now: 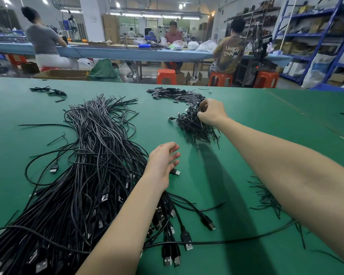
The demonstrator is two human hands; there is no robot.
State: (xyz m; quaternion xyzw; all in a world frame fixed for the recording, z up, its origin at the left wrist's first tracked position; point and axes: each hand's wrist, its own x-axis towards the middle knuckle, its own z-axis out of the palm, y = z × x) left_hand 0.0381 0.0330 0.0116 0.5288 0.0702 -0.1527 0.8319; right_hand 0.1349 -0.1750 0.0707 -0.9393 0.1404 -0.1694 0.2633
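Reaching hand: I see the right hand (212, 114) stretched far forward, its fingers curled and pinching into the short wires (195, 128).
Short wires: they make a small black heap on the green surface (266, 120), a little right of the middle, with one small plug sticking out on the left side of the heap.
Left hand: the left hand (163, 162) is nearer to me, with fingers loose and a little spread; I see nothing gripped in it.
USB plug: one USB plug (176, 172) lies just under the left fingertips, and I cannot tell if they touch it.
Cable bundle: a big cable bundle (95, 155) of long black USB leads fills the left part of the surface, with plugs toward me and bare ends far away; the left forearm crosses above its near plugs.
Black pieces: a flat heap of small black pieces (173, 94) lies just behind the short wires.
Loose bits: a thinner bunch of loose bits (266, 195) lies beside the right forearm.
Far bench: beyond the surface I see people sitting on orange stools (166, 76).
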